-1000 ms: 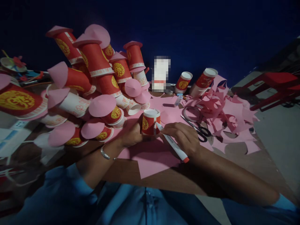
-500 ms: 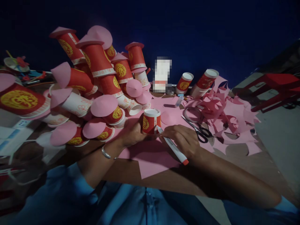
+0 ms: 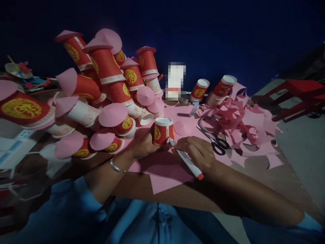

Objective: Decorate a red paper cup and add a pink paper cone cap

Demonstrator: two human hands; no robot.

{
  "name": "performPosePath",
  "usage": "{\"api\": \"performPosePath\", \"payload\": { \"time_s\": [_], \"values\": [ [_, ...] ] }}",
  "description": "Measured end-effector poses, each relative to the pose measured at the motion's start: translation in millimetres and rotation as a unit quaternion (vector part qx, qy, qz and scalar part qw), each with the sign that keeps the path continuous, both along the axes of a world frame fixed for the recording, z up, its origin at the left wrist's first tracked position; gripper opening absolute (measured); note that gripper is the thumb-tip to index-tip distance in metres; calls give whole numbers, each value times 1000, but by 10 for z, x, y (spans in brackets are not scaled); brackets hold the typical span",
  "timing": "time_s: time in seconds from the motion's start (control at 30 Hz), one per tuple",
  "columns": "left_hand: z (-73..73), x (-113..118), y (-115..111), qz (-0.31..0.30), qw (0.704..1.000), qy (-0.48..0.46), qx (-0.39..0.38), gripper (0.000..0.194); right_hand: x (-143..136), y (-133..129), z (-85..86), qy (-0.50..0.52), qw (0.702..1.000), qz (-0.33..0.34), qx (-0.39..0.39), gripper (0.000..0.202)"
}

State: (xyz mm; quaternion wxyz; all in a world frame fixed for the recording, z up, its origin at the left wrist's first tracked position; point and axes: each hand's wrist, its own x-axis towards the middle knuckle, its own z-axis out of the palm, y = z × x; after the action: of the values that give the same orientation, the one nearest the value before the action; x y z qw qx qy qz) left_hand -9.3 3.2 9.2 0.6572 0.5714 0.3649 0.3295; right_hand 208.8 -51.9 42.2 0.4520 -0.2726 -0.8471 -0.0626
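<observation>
My left hand [image 3: 145, 146] is wrapped round the side and lower part of a red paper cup [image 3: 163, 131], which has a yellow emblem and a white strip. The cup's white rim faces up and tilts slightly. In my right hand [image 3: 199, 152] is a white marker pen [image 3: 186, 160] with a red end. Its tip touches or nearly touches the cup's white strip. Under both hands lies pink paper [image 3: 167, 176]. Just behind the cup, to its right, rests a pink paper cone [image 3: 183, 127].
Several red and white cups with pink cone tops are piled at left [image 3: 104, 64]. Scissors [image 3: 215, 140], a tape roll [image 3: 208, 123] and pink paper scraps [image 3: 254, 125] lie at right. Two red cups [image 3: 199, 90] stand at the back, and a red stool [image 3: 299, 89] is beyond the table.
The cup and marker pen have shifted very slightly, with the pen tip a little lower on the white strip. Both hands keep their hold.
</observation>
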Motion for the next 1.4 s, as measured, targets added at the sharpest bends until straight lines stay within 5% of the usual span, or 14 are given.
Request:
{"api": "performPosePath", "payload": {
  "time_s": [0.23, 0.37, 0.53, 0.63, 0.9, 1.07, 1.17, 1.4],
  "values": [
    [-46, -15, -12, -19, 988, -129, -82, 93, 90, 39, -24, 38, 999, -20, 30, 23],
    [-9, -30, -13, -21, 976, -191, -106, 78, 123, 198, -136, 104, 989, -34, -95, 31],
    [-3, -58, 13, -47, 963, -237, -119, 73, 189, 417, -321, 137, 959, 72, -237, 91],
    [4, -64, 13, -73, 960, -247, -110, 69, 222, 463, -380, 117, 951, 117, -262, 105],
    [10, -60, -13, -135, 962, -219, -92, 83, 219, 403, -262, 66, 968, 114, -212, 92],
    [-48, -16, 6, -1, 989, -133, 66, 110, 161, 378, -220, 1, 994, -21, -106, 89],
    [-100, 7, 7, 35, 991, -42, 118, 120, 121, 346, -234, -35, 995, -41, -85, 91],
    [-69, 16, -16, -44, 981, -185, -50, 98, 204, 385, -199, 4, 986, 31, -162, 101]
  ]
}}
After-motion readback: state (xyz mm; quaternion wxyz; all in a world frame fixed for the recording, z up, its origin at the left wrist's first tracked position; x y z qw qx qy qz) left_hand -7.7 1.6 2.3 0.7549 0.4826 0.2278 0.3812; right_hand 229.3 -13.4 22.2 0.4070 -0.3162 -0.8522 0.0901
